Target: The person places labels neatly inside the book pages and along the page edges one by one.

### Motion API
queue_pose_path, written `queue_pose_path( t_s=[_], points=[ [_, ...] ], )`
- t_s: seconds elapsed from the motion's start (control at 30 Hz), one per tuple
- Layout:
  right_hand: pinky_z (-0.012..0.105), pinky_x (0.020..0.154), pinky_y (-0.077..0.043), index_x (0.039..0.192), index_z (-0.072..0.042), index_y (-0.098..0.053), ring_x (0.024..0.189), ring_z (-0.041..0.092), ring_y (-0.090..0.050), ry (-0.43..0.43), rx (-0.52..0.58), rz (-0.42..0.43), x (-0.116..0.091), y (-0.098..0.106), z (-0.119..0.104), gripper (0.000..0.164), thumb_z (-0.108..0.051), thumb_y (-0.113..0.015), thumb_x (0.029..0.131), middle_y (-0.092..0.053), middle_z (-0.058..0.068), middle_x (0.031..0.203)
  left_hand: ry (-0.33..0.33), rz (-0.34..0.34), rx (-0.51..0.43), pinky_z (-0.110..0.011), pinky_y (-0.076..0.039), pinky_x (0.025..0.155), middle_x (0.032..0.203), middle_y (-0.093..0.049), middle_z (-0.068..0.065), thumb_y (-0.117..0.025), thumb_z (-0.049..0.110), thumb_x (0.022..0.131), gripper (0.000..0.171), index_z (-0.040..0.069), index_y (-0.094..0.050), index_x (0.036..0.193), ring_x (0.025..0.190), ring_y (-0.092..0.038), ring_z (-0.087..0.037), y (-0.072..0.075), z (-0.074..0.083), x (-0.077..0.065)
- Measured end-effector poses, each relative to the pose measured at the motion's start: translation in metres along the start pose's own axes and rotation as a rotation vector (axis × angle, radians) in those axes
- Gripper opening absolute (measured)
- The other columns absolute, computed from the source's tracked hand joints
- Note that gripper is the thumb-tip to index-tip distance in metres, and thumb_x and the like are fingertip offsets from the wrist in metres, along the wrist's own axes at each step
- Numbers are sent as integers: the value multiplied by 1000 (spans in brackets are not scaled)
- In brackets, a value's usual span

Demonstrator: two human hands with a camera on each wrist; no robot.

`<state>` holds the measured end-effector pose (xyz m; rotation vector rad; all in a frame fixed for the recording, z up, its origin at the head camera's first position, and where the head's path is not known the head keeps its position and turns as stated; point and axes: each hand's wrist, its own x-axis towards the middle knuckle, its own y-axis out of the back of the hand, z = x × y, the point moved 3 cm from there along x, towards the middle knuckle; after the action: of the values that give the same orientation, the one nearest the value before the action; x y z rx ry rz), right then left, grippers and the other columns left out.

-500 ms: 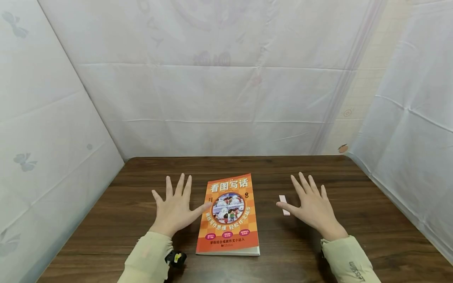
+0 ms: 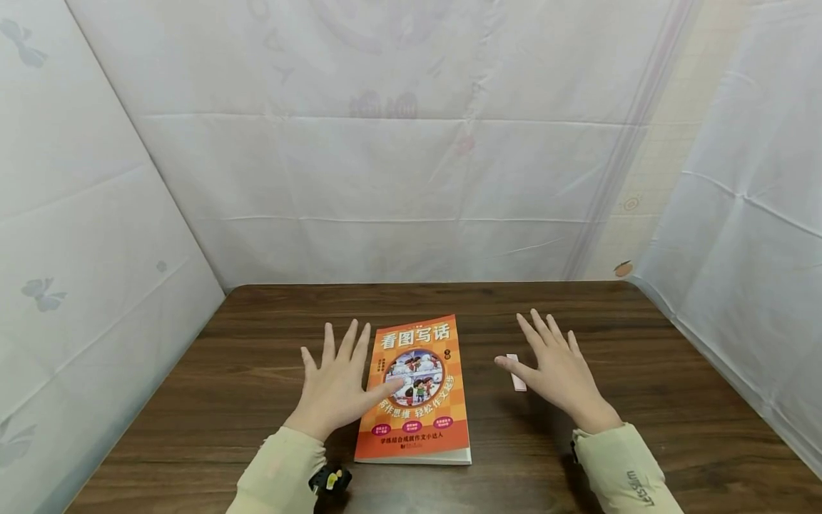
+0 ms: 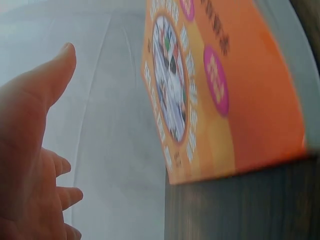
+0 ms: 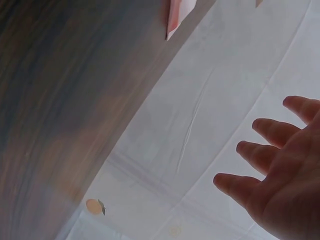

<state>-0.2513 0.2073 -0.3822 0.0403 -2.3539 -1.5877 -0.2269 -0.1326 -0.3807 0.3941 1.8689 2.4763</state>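
Observation:
An orange paperback book lies flat on the dark wooden table, its cover up with a round cartoon picture. My left hand hovers at the book's left side, fingers spread, the thumb overlapping the cover in the head view. In the left wrist view the thumb and fingers stand apart from the book. To the book's right lies a small pale pink strip, also seen as a pink edge in the right wrist view. Over it is my right hand, fingers extended and holding nothing; its thumb partly covers the strip.
The wooden table reaches back to a white cloth curtain that hangs behind it. More white cloth closes off the left side, and another cloth the right.
My left hand has moved right, so its thumb reaches further over the book. The right hand has shifted slightly left over the pink strip. Book and strip have stayed in place.

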Motion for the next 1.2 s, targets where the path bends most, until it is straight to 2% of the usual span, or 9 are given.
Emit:
queue_pose_path(
  t_s=[0.13,0.3,0.37,0.57,0.73,0.93,1.07,1.2],
  points=[
    [67,117,-9,156,-10,-31,151,42,-15,-1,36,6,1,0,-5,93,-67,-58,88,-24,18,163,-36,-18,0,-80,0,107,167,-14,-9,-52,83,79,110,18,-17,160,151,4,-45,-2,11,-3],
    [66,117,-10,153,-5,-34,150,42,-18,-4,73,-15,3,-4,-11,90,-66,-56,90,-28,19,161,-85,-32,-5,-78,-2,110,166,-20,-9,-56,83,76,104,18,-36,155,152,1,-45,-4,23,-7],
    [65,118,-11,153,-4,-35,150,41,-18,-4,85,-21,4,-6,-12,91,-67,-54,91,-29,19,160,-108,-52,-9,-77,-5,110,165,-23,-9,-58,84,73,105,19,-38,153,152,-1,-45,-6,28,-8],
    [62,119,-15,153,-6,-35,150,39,-20,-21,141,-43,6,-12,-17,89,-68,-52,91,-32,17,160,-206,-180,-21,-77,-23,106,161,-31,-11,-68,84,62,114,22,-39,153,149,-15,-49,-14,40,-13],
    [61,118,-19,153,-7,-37,150,39,-22,-32,180,-64,8,-16,-22,87,-67,-53,91,-33,16,160,-303,-268,31,-72,-38,98,156,-40,-12,-78,74,62,105,21,-47,148,142,-31,-50,-19,50,-20],
    [65,114,-25,152,-8,-39,148,39,-26,-47,216,-85,11,-18,-28,86,-67,-54,91,-36,14,159,-362,-274,115,-55,-53,79,140,-56,-4,-82,57,65,80,28,-60,136,123,-52,-35,-22,60,-26],
    [64,115,-24,152,-7,-39,148,40,-27,-53,237,-114,12,-19,-31,86,-67,-53,91,-37,14,158,-374,-256,143,-47,-53,66,131,-62,0,-85,51,65,68,31,-66,127,111,-57,-28,-23,63,-28],
    [64,115,-24,150,-7,-42,147,41,-29,-60,252,-136,13,-21,-34,83,-65,-53,92,-39,15,157,-377,-257,149,-45,-53,64,125,-64,1,-85,51,65,63,34,-68,123,105,-58,-28,-22,65,-29]
  ],
)
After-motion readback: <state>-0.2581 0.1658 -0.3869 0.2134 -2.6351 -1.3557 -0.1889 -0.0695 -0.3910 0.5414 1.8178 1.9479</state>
